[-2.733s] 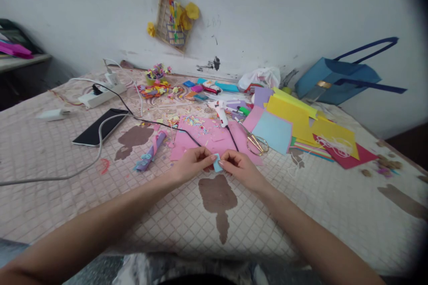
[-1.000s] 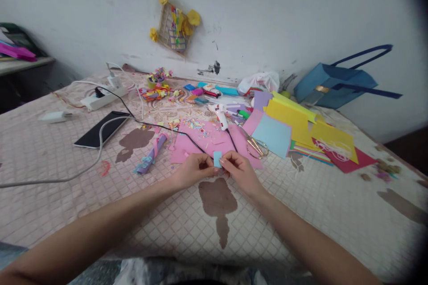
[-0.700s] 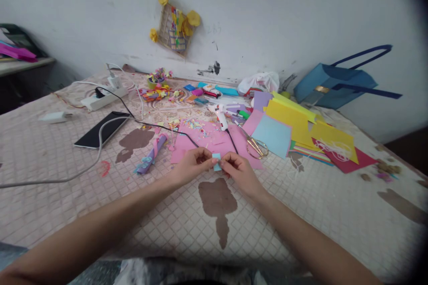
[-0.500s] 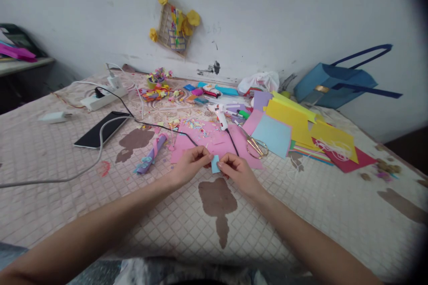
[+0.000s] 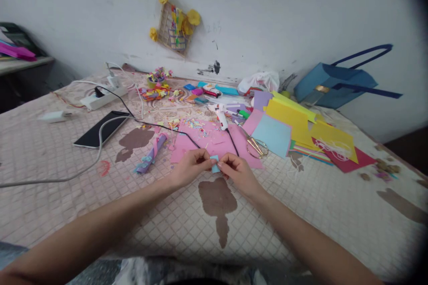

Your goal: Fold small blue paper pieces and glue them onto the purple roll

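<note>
A small light-blue piece of paper (image 5: 215,168) is pinched between my two hands, just above the near edge of a pink paper sheet (image 5: 230,142). My left hand (image 5: 191,167) is closed on its left side, the thumb lying across the paper's face. On the right side, my right hand (image 5: 239,172) grips it between thumb and fingers. Beyond my hands a white glue gun (image 5: 221,116) lies on the pink sheet, its black cord running toward me. Gold-handled scissors (image 5: 256,144) rest to the right of it. To the left lies a purple paper roll (image 5: 153,153) with blue trim.
Yellow paper sheets (image 5: 290,120) and a pale-blue sheet (image 5: 272,135) lie to the right, near a blue bag (image 5: 334,84). At left are a black tablet-like slab (image 5: 102,130), a power strip (image 5: 104,98) and loose cables. Paper scraps (image 5: 197,127) litter the middle.
My left thumb has shifted right across the face of the light-blue paper, covering more of it. My right hand has barely moved.
</note>
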Motion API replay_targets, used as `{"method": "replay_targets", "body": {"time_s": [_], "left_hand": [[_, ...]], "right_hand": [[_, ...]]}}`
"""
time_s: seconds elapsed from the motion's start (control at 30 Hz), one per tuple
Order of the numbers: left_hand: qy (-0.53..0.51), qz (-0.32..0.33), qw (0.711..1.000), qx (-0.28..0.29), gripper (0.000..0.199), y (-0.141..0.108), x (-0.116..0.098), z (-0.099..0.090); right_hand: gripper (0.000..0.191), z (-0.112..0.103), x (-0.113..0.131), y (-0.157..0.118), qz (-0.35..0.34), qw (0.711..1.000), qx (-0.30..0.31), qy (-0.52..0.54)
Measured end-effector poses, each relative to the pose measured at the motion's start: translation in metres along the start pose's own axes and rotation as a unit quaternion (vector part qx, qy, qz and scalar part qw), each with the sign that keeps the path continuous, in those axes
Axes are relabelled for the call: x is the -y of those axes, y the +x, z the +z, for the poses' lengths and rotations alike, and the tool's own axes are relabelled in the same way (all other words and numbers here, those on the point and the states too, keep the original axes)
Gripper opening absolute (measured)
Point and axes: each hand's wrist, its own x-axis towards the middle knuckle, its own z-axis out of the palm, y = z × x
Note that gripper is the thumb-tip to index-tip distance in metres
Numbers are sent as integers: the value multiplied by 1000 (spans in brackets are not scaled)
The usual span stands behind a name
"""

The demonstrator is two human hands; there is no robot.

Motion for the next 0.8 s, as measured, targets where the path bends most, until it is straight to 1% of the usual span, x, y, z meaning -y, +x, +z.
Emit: {"method": "replay_targets", "body": {"time_s": [0.1,0.2,0.3,0.4,0.47,0.57,0.63,0.7,0.8], "left_hand": [[-18,-2,1000,-6,28,1,-1,0],[-2,2,1000,-22,28,1,-2,0],[28,8,999,-18,28,1,-1,-1],[26,2,1000,-12,31,1,1,0],[-5,-19,1000,-10,35,2,2,1],[-65,-81,995,3,44,3,3,3],[-96,-116,988,22,49,3,3,4],[-118,-135,983,37,51,3,3,4],[-147,-157,976,40,47,1,1,4]], "right_hand": [[22,0,1,0,6,1000,2,1],[23,0,1,-1,21,1000,17,6],[23,1,2,-1,39,999,34,17],[24,1,2,-1,38,999,26,29],[24,1,2,0,28,999,4,47],[22,0,0,1,17,995,-29,90],[20,0,-1,2,14,993,-40,110],[19,-1,-1,3,10,992,-44,116],[18,-1,-2,2,-7,993,-51,106]]}}
